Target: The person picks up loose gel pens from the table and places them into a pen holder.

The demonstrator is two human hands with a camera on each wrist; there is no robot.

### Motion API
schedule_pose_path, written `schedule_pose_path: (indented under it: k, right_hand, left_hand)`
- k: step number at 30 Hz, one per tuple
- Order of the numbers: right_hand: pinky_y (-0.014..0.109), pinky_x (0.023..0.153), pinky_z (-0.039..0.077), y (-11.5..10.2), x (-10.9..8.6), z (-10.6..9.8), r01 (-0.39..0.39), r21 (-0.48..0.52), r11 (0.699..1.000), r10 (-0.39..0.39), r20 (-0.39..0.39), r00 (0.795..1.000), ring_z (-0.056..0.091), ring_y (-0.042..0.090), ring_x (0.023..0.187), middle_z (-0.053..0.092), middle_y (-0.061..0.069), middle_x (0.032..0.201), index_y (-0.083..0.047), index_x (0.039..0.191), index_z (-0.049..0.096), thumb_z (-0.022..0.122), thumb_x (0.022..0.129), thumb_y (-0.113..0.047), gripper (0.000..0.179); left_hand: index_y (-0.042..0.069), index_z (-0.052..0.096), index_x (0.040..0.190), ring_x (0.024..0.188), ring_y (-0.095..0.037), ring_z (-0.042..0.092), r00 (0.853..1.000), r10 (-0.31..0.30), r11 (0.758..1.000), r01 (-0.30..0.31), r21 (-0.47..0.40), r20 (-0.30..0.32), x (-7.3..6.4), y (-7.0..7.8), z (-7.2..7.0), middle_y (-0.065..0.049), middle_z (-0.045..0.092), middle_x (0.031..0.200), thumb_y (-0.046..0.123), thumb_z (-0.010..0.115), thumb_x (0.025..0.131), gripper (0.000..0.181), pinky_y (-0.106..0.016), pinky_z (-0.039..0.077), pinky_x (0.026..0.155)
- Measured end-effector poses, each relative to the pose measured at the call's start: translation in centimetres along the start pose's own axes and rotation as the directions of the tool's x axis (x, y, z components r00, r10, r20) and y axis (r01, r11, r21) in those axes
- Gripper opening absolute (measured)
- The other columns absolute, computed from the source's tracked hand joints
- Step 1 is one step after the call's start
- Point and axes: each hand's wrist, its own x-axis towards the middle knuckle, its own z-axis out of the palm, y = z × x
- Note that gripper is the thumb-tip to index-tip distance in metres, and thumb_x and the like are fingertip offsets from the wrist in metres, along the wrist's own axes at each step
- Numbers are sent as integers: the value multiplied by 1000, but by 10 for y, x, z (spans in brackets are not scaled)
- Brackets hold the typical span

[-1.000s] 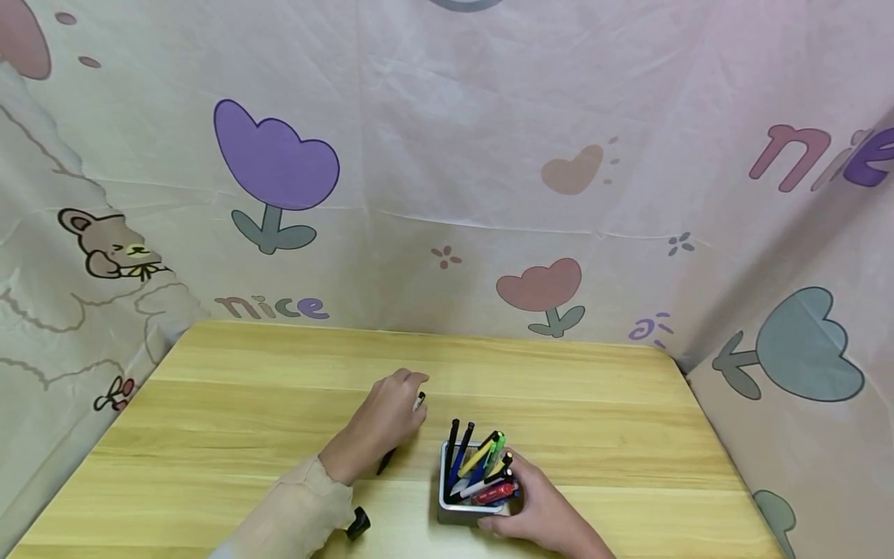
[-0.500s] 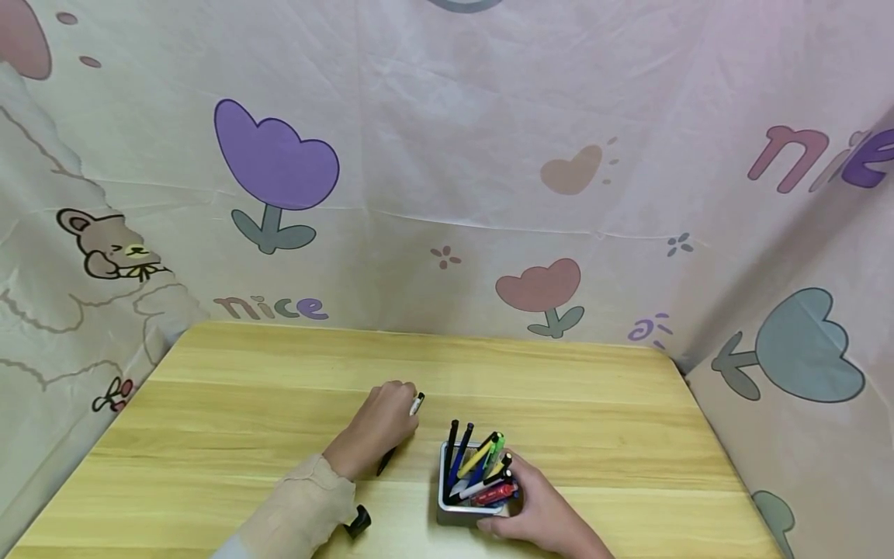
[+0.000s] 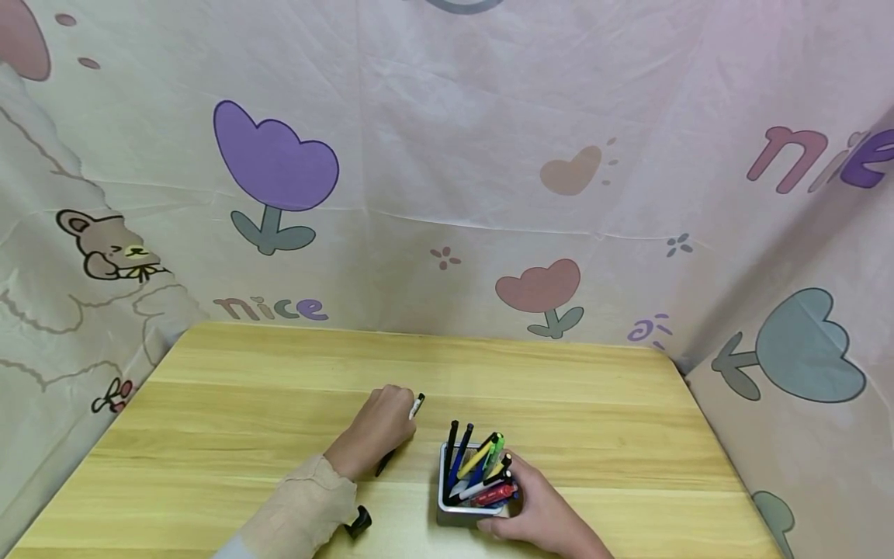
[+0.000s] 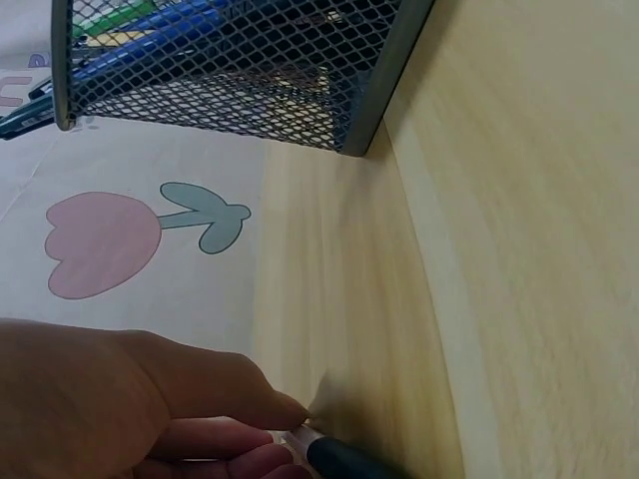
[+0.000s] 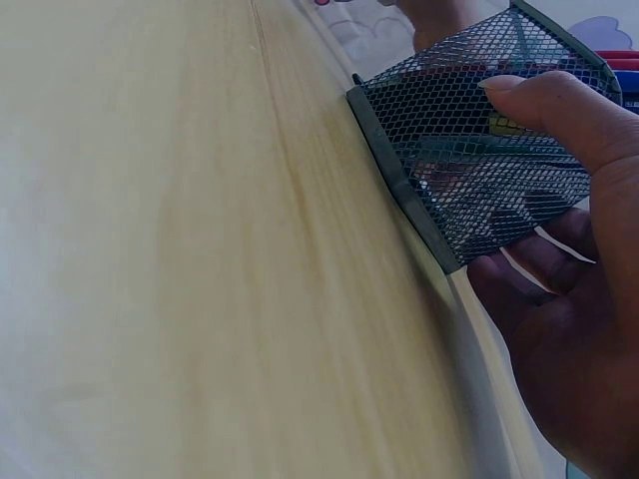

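My left hand (image 3: 377, 431) is over the wooden table, fingers curled round a pen (image 3: 417, 405) with a white part and black ends. The pen slants, one end past the knuckles and its dark end below the palm. In the left wrist view the thumb and fingers meet at the pen (image 4: 344, 461). To the right, my right hand (image 3: 541, 508) grips the side of a square mesh pen holder (image 3: 457, 515) that stands on the table. Its thumb presses the mesh (image 5: 449, 120) in the right wrist view, with the other fingers round the far side.
Several pens (image 3: 464, 462) lean inside the holder, black, blue, yellow, green, white and red. A small black object (image 3: 359, 522) shows beside the left sleeve (image 3: 300, 505). Behind the wooden table (image 3: 279, 365) hangs a printed cloth (image 3: 419, 155), and more cloth closes both sides.
My left hand has drawn its extended finger in, curling round the pen, and shifted slightly down and left. The right hand and the pen holder have stayed in place.
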Motion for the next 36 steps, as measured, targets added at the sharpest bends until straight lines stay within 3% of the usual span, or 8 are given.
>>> schedule_pose_path:
  k: [6,17,24,25,29,32,36]
  right_hand:
    - [16,105,47,-1,0,0,-4,-24,1000,4,-12,1000,63,7,121,65,2,137,-28,148,50,88,81,-25,77]
    - [17,107,46,-2,0,0,-11,-27,1000,10,-20,1000,62,9,122,66,-1,136,-33,145,53,89,80,-25,74]
    - [17,111,40,-1,0,0,-24,-71,997,21,-43,999,60,9,126,65,-8,136,-35,143,54,90,79,-30,73]
    - [17,111,40,-2,0,0,-25,-73,997,22,-44,999,59,9,126,65,-9,136,-36,142,54,90,79,-30,73]
    - [17,111,40,-1,0,0,-20,-79,997,16,-47,999,60,9,125,65,-8,136,-36,142,54,90,78,-30,74]
    - [18,110,42,-1,0,0,-12,-70,997,9,-44,999,60,10,124,65,-7,135,-34,142,55,90,79,-29,73]
    - [18,110,42,-1,0,0,-18,-61,998,15,-42,999,60,10,124,65,-8,135,-34,142,55,90,79,-30,73]
  left_hand:
    - [19,30,56,55,-10,21,1000,1,1000,-1,-11,-2,0,0,0,5,22,62,-16,59,75,50,-21,17,48]
    - [14,44,57,54,-10,28,999,-32,997,32,-68,14,0,0,-5,5,33,58,-12,64,77,38,-19,24,47]
    - [14,51,61,53,-7,23,1000,-17,989,16,-150,-7,1,4,-9,7,27,58,-7,67,79,33,-19,20,47]
    - [11,54,61,53,-7,23,1000,-12,988,10,-156,-11,1,4,-9,7,29,58,-7,67,80,30,-18,20,47]
    - [2,73,79,56,-7,37,1000,0,984,-5,-177,-30,1,8,-14,2,57,65,-6,68,82,10,-19,34,51]
    - [0,79,95,63,-7,51,999,3,982,-11,-187,-45,-1,11,-18,-5,74,82,-3,69,84,15,-21,47,59]
    - [1,79,98,63,-7,55,997,13,977,-29,-209,-76,-3,15,-26,-6,77,86,1,72,85,15,-20,49,58]
